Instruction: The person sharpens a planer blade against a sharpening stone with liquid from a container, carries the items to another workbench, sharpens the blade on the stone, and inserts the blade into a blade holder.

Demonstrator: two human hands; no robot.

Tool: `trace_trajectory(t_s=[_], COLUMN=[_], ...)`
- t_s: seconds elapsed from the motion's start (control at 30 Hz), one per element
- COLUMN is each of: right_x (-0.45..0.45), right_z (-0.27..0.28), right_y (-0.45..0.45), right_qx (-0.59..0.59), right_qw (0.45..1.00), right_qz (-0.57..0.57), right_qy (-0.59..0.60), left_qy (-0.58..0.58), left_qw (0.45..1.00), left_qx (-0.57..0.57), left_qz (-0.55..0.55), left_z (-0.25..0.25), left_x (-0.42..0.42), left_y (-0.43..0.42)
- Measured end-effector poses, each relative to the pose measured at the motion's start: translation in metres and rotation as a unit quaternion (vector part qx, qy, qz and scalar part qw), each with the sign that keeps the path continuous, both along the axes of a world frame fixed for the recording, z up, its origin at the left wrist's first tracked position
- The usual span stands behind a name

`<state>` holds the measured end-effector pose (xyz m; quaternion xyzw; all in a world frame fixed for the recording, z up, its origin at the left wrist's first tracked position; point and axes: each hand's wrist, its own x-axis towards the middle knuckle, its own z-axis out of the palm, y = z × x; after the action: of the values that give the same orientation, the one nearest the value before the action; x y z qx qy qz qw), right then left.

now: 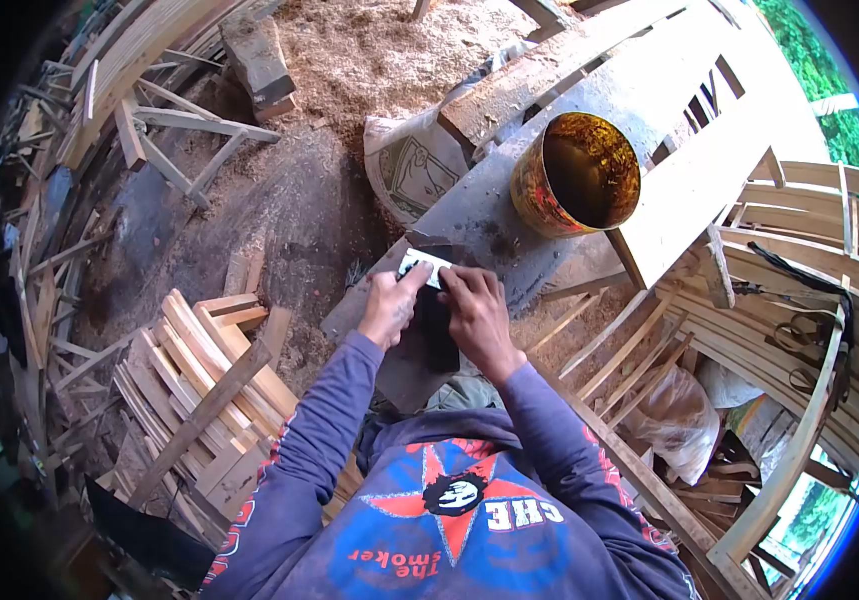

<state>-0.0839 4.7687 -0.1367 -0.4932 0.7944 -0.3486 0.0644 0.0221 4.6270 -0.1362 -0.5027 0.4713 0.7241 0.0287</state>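
Observation:
A small white piece (423, 266) with dark marks is pinched between both hands above the near end of the bench. My left hand (389, 308) has its thumb and fingers closed on the piece's left side. On its right side, the fingers of my right hand (475, 312) are bent and pressed against it. Below the piece, between the hands, is a dark object (435, 335) whose outline blends into shadow. What the white piece is cannot be made out.
A large round tin (576, 175), open at the top, stands on the plank bench (469, 205) ahead to the right. A printed sack (414, 170) lies beyond the bench's left edge. Stacked wood strips (214, 370) lie left. Plastic bags (674, 420) and wooden frames are right.

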Motion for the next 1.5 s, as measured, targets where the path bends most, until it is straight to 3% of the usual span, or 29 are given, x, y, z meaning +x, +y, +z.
trace_trajectory(t_s=[0.17,0.3,0.43,0.6,0.77,0.87,0.97,1.03,1.1,1.13,1.17,1.2,1.23,1.27,1.37,1.5], right_x=[0.031,0.008,0.032,0.004,0.032,0.032,0.020,0.014,0.015,0.014,0.010,0.005,0.000,-0.008,-0.007,-0.001], right_z=[-0.002,-0.001,-0.006,-0.001,0.002,0.010,0.041,0.059,0.076,0.093,0.095,0.096,0.101,0.109,0.113,0.119], right_y=[0.051,0.016,0.054,0.019,0.054,0.065,0.071,0.077,0.073,0.067,0.068,0.073,0.076,0.076,0.080,0.089], right_qx=[0.041,0.018,0.035,0.031,0.045,0.018,-0.049,-0.140,-0.253,-0.254,-0.261,-0.214,-0.157,-0.157,-0.211,-0.255], right_qw=[0.999,1.000,0.999,0.999,0.997,0.999,0.997,0.986,0.966,0.962,0.960,0.943,0.890,0.918,0.939,0.938], right_qz=[-0.003,-0.018,-0.025,-0.021,-0.045,-0.040,-0.005,0.002,-0.050,-0.063,-0.057,0.017,0.089,0.133,0.130,0.114], right_qy=[-0.016,-0.009,-0.025,-0.014,-0.036,-0.032,0.052,0.090,0.022,-0.083,-0.083,-0.256,-0.418,-0.338,-0.240,-0.206], left_qy=[0.022,0.044,0.023,0.029,-0.004,0.028,0.104,0.208,0.274,0.295,0.312,0.311,0.361,0.408,0.440,0.455], left_qw=[0.997,0.999,0.999,0.999,1.000,0.999,0.992,0.972,0.948,0.923,0.891,0.889,0.838,0.779,0.735,0.701], left_qx=[0.019,-0.003,0.020,0.008,0.026,0.043,-0.037,-0.086,-0.135,-0.225,-0.312,-0.320,-0.389,-0.451,-0.485,-0.510], left_qz=[0.068,0.027,0.016,0.011,-0.004,-0.003,-0.055,-0.069,-0.088,-0.099,-0.108,-0.106,-0.130,-0.155,-0.176,-0.203], left_z=[0.006,-0.005,0.007,-0.007,0.001,0.016,0.068,0.101,0.103,0.105,0.108,0.110,0.112,0.113,0.116,0.128], left_x=[0.022,-0.011,0.013,-0.014,0.011,0.016,0.025,0.034,0.055,0.059,0.062,0.063,0.061,0.059,0.059,0.059], left_y=[0.056,0.006,0.046,0.011,0.043,0.050,0.045,0.045,0.045,0.046,0.048,0.049,0.047,0.047,0.051,0.058])
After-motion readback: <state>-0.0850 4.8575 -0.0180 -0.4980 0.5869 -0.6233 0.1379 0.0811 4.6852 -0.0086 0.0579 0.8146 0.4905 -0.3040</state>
